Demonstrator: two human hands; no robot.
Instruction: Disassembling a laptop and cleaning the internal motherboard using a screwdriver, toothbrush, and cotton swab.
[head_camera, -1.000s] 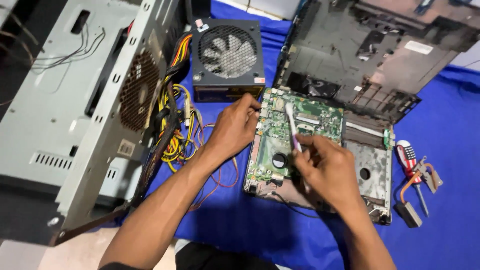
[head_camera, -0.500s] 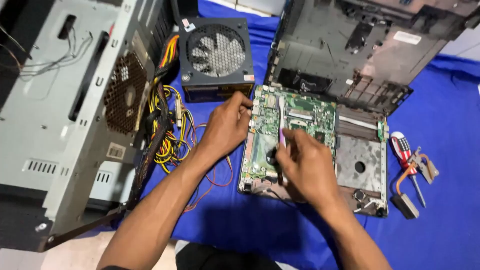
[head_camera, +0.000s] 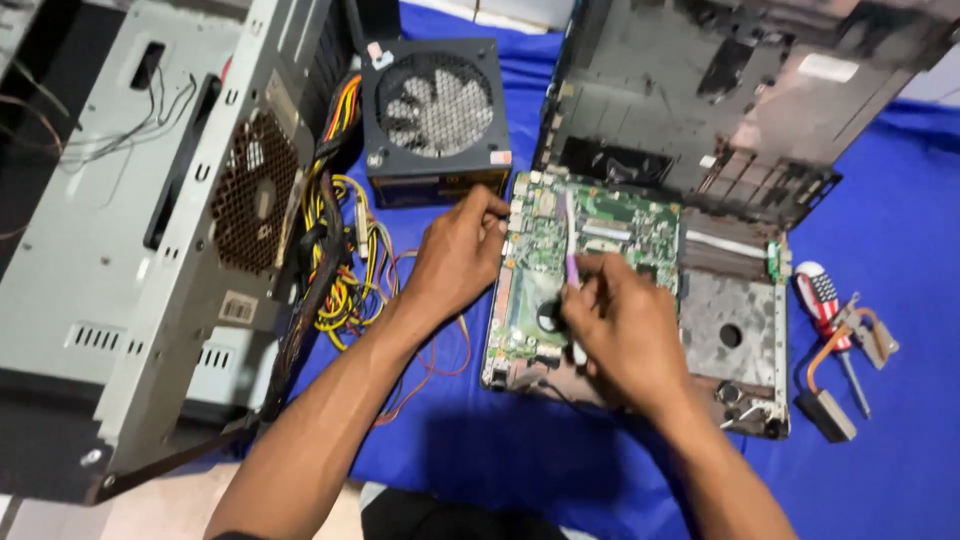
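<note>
Left hand (head_camera: 458, 255) grips left edge of green circuit board (head_camera: 600, 240); right hand (head_camera: 625, 330) holds thin purple-handled tool (head_camera: 571, 260) tip-down on board. Board sits in open laptop base (head_camera: 735, 330) on blue cloth (head_camera: 900, 260). Power supply (head_camera: 435, 115), wire bundle (head_camera: 345, 270), grey PC case (head_camera: 130, 260) left; screwdriver (head_camera: 825, 305) right.
</note>
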